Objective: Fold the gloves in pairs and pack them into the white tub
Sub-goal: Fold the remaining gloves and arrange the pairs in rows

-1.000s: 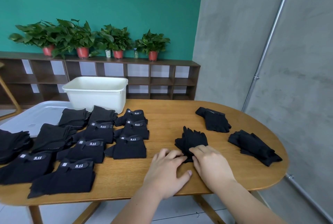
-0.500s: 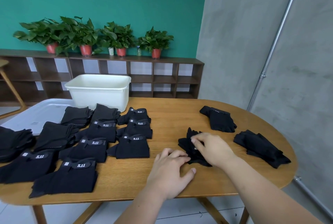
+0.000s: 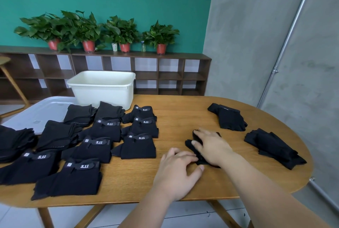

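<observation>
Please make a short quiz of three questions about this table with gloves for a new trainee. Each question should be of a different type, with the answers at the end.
1. True or false: the white tub stands on the wooden table.
2. What lies under the right hand? A) a black glove B) a green towel C) a book
3. Fill in the number: ___ red pots with plants stand on the shelf at the green wall.
Key: 1 true; 2 A; 3 four.
</observation>
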`<state>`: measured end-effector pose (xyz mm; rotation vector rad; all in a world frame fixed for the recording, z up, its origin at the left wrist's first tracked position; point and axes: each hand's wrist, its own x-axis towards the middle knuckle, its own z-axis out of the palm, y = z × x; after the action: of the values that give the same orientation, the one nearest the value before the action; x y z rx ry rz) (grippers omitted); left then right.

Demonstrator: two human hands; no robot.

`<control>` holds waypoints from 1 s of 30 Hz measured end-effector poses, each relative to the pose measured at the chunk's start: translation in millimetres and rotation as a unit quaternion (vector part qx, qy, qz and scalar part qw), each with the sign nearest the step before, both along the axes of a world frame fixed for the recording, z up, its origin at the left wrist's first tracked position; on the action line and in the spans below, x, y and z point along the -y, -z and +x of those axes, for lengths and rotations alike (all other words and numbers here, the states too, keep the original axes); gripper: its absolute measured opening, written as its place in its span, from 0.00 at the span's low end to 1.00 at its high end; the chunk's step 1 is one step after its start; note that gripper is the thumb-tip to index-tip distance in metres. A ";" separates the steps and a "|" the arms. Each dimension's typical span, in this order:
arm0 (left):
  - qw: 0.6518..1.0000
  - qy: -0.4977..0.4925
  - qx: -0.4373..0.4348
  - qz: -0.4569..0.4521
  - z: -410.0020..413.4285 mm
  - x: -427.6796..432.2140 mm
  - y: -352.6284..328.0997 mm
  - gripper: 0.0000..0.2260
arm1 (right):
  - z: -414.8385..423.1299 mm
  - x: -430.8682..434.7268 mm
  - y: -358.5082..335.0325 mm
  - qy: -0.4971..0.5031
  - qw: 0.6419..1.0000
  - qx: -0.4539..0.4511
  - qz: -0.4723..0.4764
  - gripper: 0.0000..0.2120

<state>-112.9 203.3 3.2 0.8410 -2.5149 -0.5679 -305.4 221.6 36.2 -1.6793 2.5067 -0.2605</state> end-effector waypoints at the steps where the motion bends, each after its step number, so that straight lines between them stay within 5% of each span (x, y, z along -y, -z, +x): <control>1: 1.000 -0.004 -0.010 0.005 -0.1 0.7 0.3 0.28 | 2.3 1.0 7.6 -0.005 0.999 0.003 0.049 0.28; 8: 0.999 -0.009 -0.047 0.015 2.1 0.5 -1.5 0.23 | 2.9 1.5 11.9 0.004 0.993 0.000 0.114 0.30; 14: 0.999 -0.019 -0.032 0.033 5.4 -3.1 -7.0 0.24 | 22.8 -27.7 19.4 -0.021 0.997 -0.003 0.076 0.29; 20: 1.000 -0.019 -0.001 -0.005 1.2 -3.6 -3.8 0.21 | 29.1 -50.8 33.6 -0.002 0.983 0.027 -0.182 0.30; 23: 0.999 -0.021 0.015 -0.025 -0.7 -1.9 3.3 0.22 | 29.6 -70.0 35.6 -0.004 0.963 -0.044 -0.265 0.26; 30: 0.999 -0.034 -0.004 -0.027 -2.4 -1.7 7.2 0.22 | 13.7 -105.1 45.1 -0.031 0.988 -0.010 -0.148 0.32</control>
<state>-115.3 205.0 -4.0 0.8990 -2.4718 -0.4777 -291.8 326.7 -8.9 -1.8672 2.5251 -0.6408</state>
